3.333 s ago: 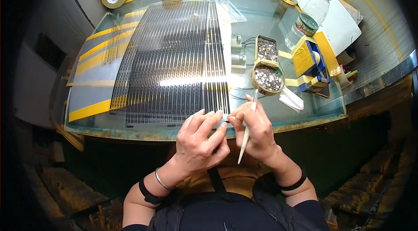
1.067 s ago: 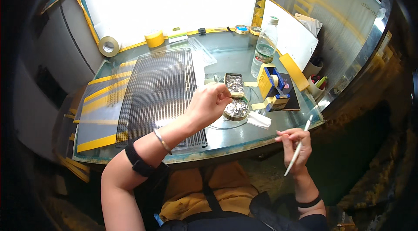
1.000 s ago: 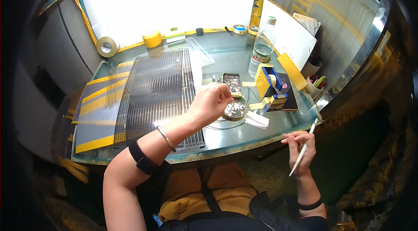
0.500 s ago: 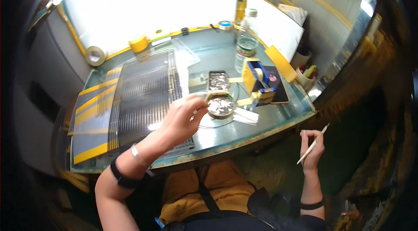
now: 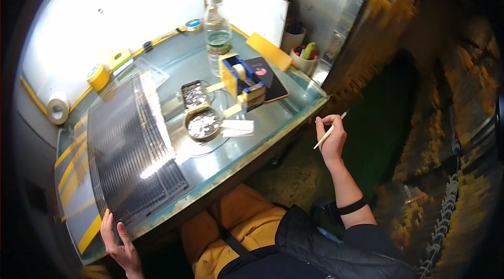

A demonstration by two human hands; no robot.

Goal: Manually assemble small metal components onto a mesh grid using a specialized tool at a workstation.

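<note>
Beside the table, right hand (image 5: 331, 140) pinches a stick (image 5: 329, 131); left hand (image 5: 119, 241) lies open.

Blown-out glare upper left, dim murky right side, fisheye-bent edges, black corners.

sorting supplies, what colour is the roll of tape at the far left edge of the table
White or off-white: the tape roll sits at the table's left edge, clearest in the head view.

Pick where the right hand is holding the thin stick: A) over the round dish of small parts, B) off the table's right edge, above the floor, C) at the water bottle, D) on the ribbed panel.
B: the right hand grips the stick out past the table edge, over the dark floor.
</note>
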